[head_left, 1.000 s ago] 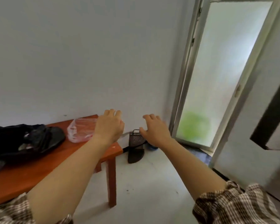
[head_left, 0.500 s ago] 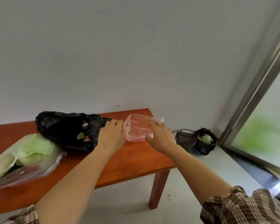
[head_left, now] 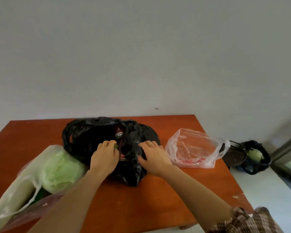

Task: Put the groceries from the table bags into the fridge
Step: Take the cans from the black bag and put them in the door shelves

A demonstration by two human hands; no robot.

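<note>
A black plastic bag (head_left: 89, 137) lies open in the middle of the orange-brown table (head_left: 158, 199). A silver can top (head_left: 119, 135) and reddish packs show inside its mouth. My left hand (head_left: 106, 157) is at the bag's opening, its fingertips touching something small and green there. My right hand (head_left: 154, 157) rests flat on the bag's right side, fingers apart. To the left, a pale green cabbage (head_left: 60, 167) sits in a clear bag. A nearly empty clear pinkish bag (head_left: 195, 148) lies to the right.
A grey wall stands right behind the table. On the floor at the right are a dark basket (head_left: 235, 155) and a black bag holding something pale green (head_left: 257, 155). A metal door frame (head_left: 289, 148) is at the far right.
The view has swung left from the doorway to the table. Both hands have moved from the pinkish bag onto the black bag.
</note>
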